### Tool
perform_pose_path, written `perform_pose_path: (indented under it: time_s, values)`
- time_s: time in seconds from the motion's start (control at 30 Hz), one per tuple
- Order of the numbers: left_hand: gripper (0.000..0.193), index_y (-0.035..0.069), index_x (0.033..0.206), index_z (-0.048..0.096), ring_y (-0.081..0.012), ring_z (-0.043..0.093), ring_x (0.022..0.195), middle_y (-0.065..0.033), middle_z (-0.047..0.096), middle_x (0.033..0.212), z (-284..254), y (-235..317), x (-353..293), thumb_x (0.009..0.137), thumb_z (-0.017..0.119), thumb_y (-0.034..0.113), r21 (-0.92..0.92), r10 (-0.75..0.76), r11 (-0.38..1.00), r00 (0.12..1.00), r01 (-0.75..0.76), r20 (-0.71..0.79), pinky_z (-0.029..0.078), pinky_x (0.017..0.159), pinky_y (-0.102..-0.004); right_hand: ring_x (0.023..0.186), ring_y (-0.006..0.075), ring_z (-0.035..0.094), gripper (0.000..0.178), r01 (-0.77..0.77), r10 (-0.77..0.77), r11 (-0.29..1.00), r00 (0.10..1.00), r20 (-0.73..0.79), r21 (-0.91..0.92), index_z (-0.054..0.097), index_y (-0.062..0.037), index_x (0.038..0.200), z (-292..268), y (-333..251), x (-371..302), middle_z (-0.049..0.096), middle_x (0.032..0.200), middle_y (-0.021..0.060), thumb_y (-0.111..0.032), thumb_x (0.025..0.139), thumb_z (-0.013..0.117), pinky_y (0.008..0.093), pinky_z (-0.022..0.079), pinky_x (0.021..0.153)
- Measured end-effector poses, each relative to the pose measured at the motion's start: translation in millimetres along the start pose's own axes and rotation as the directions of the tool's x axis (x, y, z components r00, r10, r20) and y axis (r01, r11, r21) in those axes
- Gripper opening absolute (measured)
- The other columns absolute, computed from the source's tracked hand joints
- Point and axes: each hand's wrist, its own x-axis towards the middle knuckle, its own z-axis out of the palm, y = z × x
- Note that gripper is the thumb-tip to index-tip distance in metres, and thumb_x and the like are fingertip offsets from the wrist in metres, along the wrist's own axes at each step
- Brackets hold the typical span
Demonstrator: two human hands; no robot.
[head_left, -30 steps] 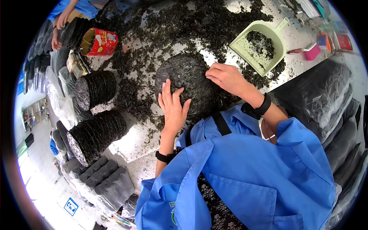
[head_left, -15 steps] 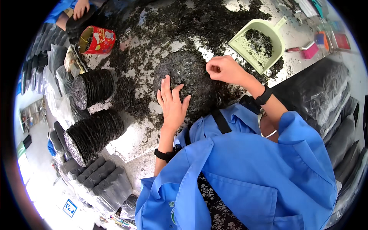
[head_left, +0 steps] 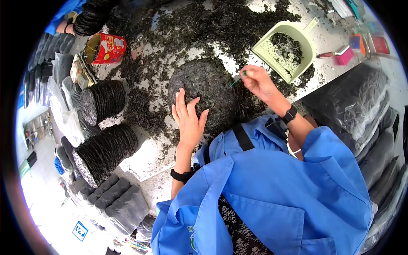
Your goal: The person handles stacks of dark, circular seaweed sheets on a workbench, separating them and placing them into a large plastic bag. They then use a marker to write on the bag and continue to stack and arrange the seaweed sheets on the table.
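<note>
A round, flat cake of dark dried seaweed [head_left: 204, 78] lies on the table in front of me. My left hand [head_left: 189, 121] rests on its near left part, palm down, fingers spread and holding nothing. Just off the cake's right edge, my right hand [head_left: 260, 83] is closed in a pinch around a thin green pointed tool [head_left: 234, 83]. The tool's tip points down and left toward the cake. Its exact kind is too small to make out. Loose dark seaweed flakes [head_left: 250, 104] lie beneath and beside the right hand.
A pale green dustpan [head_left: 309, 51] holding scraps stands at right, near a pink brush [head_left: 344, 56]. Stacked seaweed cakes [head_left: 106, 151] and a red tub [head_left: 111, 49] are at left. Bagged dark stacks [head_left: 348, 106] flank me right. Far left, a co-worker's arm [head_left: 63, 26] reaches to another stack.
My right hand has moved right, away from the cake's edge, and turned so the green tool shows. My left hand stays almost still. A dark stack has come into view by the co-worker's arm.
</note>
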Motion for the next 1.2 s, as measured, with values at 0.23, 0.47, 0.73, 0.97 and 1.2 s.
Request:
perform_pose_path:
  time_s: [0.23,0.47,0.73,0.97,1.2]
  values:
    - [0.044,0.005,0.124,0.045,-0.0395,0.014,0.138,-0.0211,0.015,0.15,-0.9,-1.1,-0.9,0.087,0.06,0.024,0.045,-0.008,0.999,1.0,0.007,0.027,0.011,0.108,-0.0551,0.058,0.0087,0.058,0.004,0.343,-0.336,0.939,0.885,-0.323,-0.037,0.059,-0.0026,0.083,-73.5,-84.1,7.0,0.061,0.073,0.0054,-0.001,0.085,0.057,0.0165,0.053,0.056]
    - [0.042,0.002,0.122,0.048,-0.0404,0.021,0.134,-0.0226,0.023,0.146,-21.7,25.8,4.9,0.085,0.062,0.019,0.105,0.001,0.994,1.0,0.0,-0.006,0.018,0.107,-0.0524,0.081,0.0365,0.061,0.019,-0.396,-0.686,-0.188,0.708,-0.168,-0.899,0.063,-0.0059,0.088,-157.7,-138.7,-0.6,0.063,0.088,0.019,-0.019,0.077,0.071,0.0441,0.048,0.072]
    - [0.092,0.008,0.134,0.038,-0.0415,0.032,0.115,-0.0285,0.031,0.129,-4.5,68.2,3.6,0.062,0.079,0.047,0.443,-0.014,0.896,0.996,-0.024,0.083,0.028,0.09,-0.0542,0.077,0.0272,0.059,0.016,-0.153,-0.636,-0.177,0.771,-0.005,-0.972,0.066,-0.0037,0.088,-105.0,-91.4,-14.7,0.058,0.091,0.0124,-0.019,0.085,0.064,0.0373,0.048,0.069]
    - [0.075,0.013,0.134,0.044,-0.0423,0.033,0.119,-0.0226,0.032,0.132,-20.8,53.6,-8.4,0.068,0.077,0.028,0.184,0.071,0.98,0.996,-0.081,0.056,0.03,0.094,-0.0523,0.074,0.0266,0.059,0.013,0.034,-0.509,-0.243,0.847,0.157,-0.97,0.059,-0.0031,0.091,-56.3,-63.6,-32.3,0.055,0.096,0.0115,-0.015,0.086,0.061,0.0361,0.048,0.067]
    - [0.042,0.003,0.132,0.046,-0.0358,0.045,0.121,-0.0197,0.045,0.133,-70.6,37.3,-29.2,0.092,0.047,0.014,-0.369,-0.091,0.929,0.955,-0.021,-0.282,0.036,0.101,-0.0413,0.075,0.0266,0.06,0.012,0.211,-0.419,-0.249,0.856,0.301,-0.945,0.058,-0.0048,0.095,20.4,-45.5,-42.2,0.055,0.097,0.0103,-0.011,0.085,0.062,0.0335,0.049,0.066]
